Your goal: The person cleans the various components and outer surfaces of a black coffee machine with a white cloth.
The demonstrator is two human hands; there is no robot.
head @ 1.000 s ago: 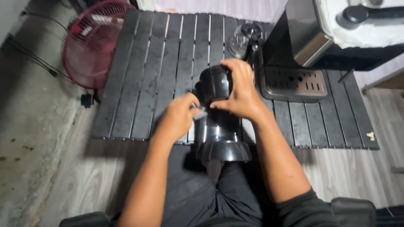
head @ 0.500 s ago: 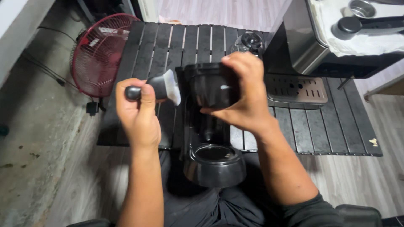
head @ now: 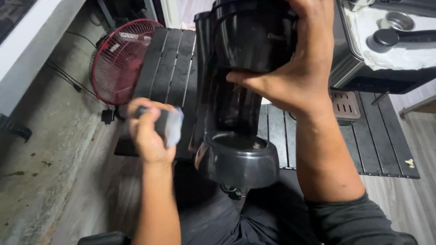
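Note:
A black coffee grinder (head: 238, 90) is lifted up close in front of me, its round base (head: 240, 159) toward my lap. My right hand (head: 295, 68) grips its upper body from the right side. My left hand (head: 147, 134) is to the left of the grinder, closed around a small black brush (head: 165, 124) with pale bristles pointing toward the machine. The brush is blurred and does not touch the grinder.
A low black slatted table (head: 175, 68) lies on the floor ahead. A red fan (head: 119, 61) stands at its left. An espresso machine (head: 349, 63) with a metal drip tray (head: 345, 106) sits at the right, with a white cloth and portafilter (head: 386, 38) on top.
The grinder has been raised much closer to my head, off the table. My left hand with the brush dropped lower and turned toward the grinder's side.

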